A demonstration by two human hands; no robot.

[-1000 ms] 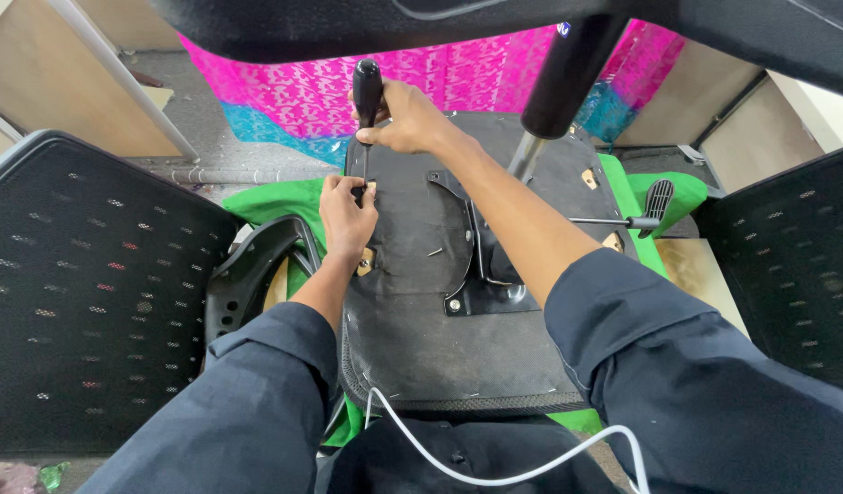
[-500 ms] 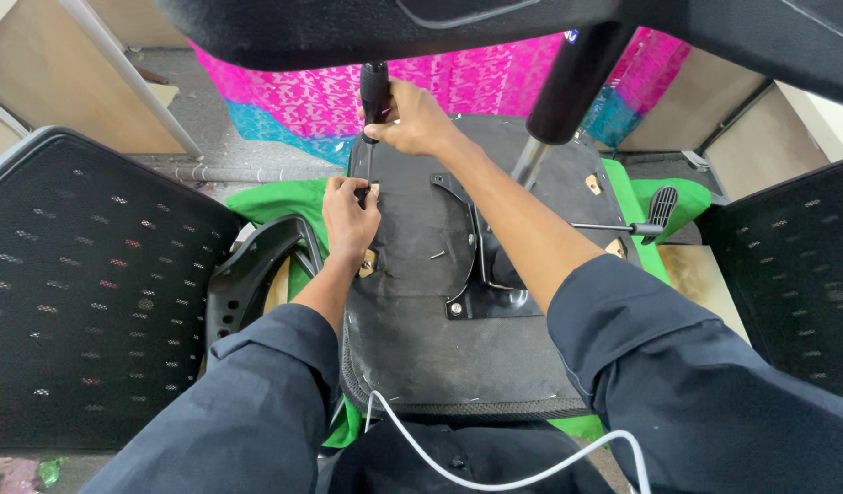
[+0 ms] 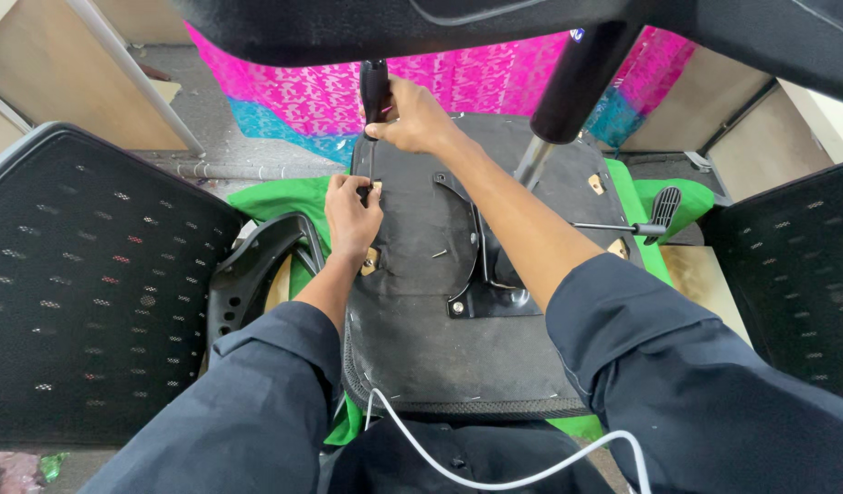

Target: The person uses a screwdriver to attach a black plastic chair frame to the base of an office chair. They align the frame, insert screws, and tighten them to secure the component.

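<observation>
With my right hand (image 3: 412,117) clamped on the screwdriver (image 3: 374,96) and my left hand (image 3: 351,215) pinching its tip at the upturned seat base (image 3: 421,348), I judge a slip could jab those fingers.

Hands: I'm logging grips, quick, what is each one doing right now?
Left hand: pinched closed at the screwdriver tip on the seat underside.
Right hand: closed around the screwdriver handle.

seat underside (image 3: 421,329) centre, on cloth (image 3: 284,197); mesh backrest (image 3: 83,284) left; spare screwdriver (image 3: 632,224) right of seat.
</observation>
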